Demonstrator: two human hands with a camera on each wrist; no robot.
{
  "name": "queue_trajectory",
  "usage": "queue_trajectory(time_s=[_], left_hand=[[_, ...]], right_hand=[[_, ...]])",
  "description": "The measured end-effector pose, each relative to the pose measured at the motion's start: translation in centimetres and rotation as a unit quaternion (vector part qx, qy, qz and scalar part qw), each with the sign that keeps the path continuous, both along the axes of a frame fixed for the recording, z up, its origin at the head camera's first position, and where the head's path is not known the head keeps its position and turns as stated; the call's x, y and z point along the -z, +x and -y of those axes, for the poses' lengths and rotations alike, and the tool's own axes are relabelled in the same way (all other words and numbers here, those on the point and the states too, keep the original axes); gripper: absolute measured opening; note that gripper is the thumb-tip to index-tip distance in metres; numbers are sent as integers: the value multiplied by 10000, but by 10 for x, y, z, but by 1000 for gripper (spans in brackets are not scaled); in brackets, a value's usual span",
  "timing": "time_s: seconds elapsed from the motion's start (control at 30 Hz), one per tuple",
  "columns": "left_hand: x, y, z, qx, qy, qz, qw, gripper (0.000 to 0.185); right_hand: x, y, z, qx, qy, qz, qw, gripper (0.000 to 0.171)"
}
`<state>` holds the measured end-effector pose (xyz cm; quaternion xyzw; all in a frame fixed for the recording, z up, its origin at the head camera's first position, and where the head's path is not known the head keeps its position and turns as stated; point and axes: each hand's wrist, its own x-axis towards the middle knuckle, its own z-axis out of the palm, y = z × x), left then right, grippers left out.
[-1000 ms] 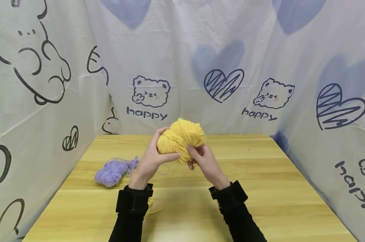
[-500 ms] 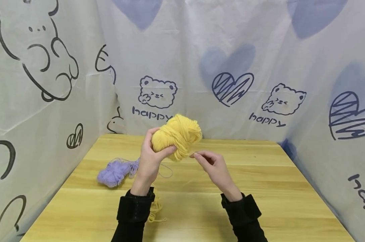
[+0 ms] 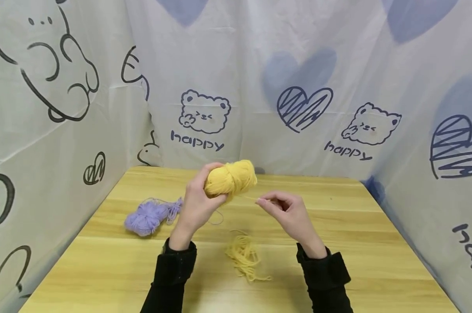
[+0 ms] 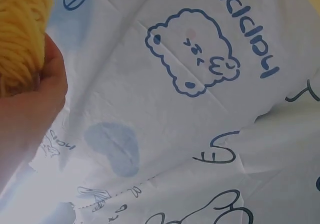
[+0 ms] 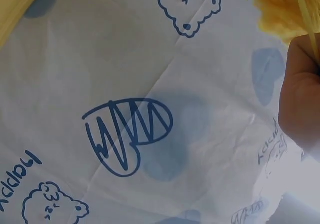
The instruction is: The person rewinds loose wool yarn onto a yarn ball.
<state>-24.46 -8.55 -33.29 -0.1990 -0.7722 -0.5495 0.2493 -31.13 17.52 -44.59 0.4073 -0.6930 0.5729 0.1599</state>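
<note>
My left hand (image 3: 198, 202) grips a yellow yarn ball (image 3: 230, 179) above the wooden table (image 3: 357, 243); the ball also shows in the left wrist view (image 4: 20, 29) beside my thumb. To its right, my right hand (image 3: 284, 208) pinches a thin yellow strand (image 3: 249, 198) that runs from the ball to its fingertips. In the right wrist view the yarn ball (image 5: 282, 9) fills the top right corner, with the strand (image 5: 306, 19) crossing a finger. A loose tangle of yellow yarn (image 3: 244, 255) lies on the table between my forearms.
A purple yarn skein (image 3: 150, 215) lies on the table left of my left hand, with a loose purple strand trailing right. White printed cloth walls (image 3: 298, 87) with bears and hearts enclose the table on three sides.
The right hand let go of the ball and drew a strand out to the right. The ball came down lower. A tangle of yellow yarn now lies on the table.
</note>
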Motion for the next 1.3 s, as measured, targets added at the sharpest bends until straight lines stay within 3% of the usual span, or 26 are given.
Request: queue_trajectory(time_s=[0.17, 0.3, 0.37, 0.4, 0.47, 0.57, 0.73, 0.83, 0.9, 1.1, 1.23, 1.3], left_hand=[[-5, 0, 1, 372, -906, -111, 9951, 65], [-8, -1, 1, 1111, -1296, 98, 9853, 64], [-8, -1, 0, 1573, -1406, 219, 9772, 63], [-8, -1, 0, 1805, -1464, 258, 9723, 63], [-8, -2, 0, 2277, -1501, 387, 9613, 63], [-6, -2, 0, 2848, -1371, 581, 9470, 61], [-5, -2, 1, 3297, -909, 804, 9362, 56], [-6, 0, 1, 3471, -423, 1018, 9313, 55], [-6, 2, 1, 3521, -16, 1194, 9283, 57], [-8, 5, 0, 3250, 1047, 1524, 9275, 59], [-8, 4, -3, 2821, 1600, 1541, 9333, 57], [-7, 3, -4, 2575, 1866, 1516, 9359, 57]], right_hand=[[-65, 43, 12, 97, -76, 4, 9999, 19], [-85, 55, 16, 433, -27, -61, 9990, 16], [-85, 53, 15, 448, -29, -150, 9989, 17], [-73, 42, 12, 348, -118, -228, 9991, 17], [-68, 34, 10, 254, -167, -321, 9990, 18], [-64, 28, 9, 180, -252, -187, 9993, 17], [-95, 50, 15, 440, -186, 936, 9945, 8], [-108, 59, 16, 460, -242, 1781, 9826, 7], [-108, 59, 17, 405, -348, 2033, 9777, 8], [-96, 53, 23, -115, -563, 2058, 9769, 17], [-90, 53, 28, 42, -254, 2118, 9770, 25], [-88, 54, 29, 121, -101, 2197, 9754, 20]])
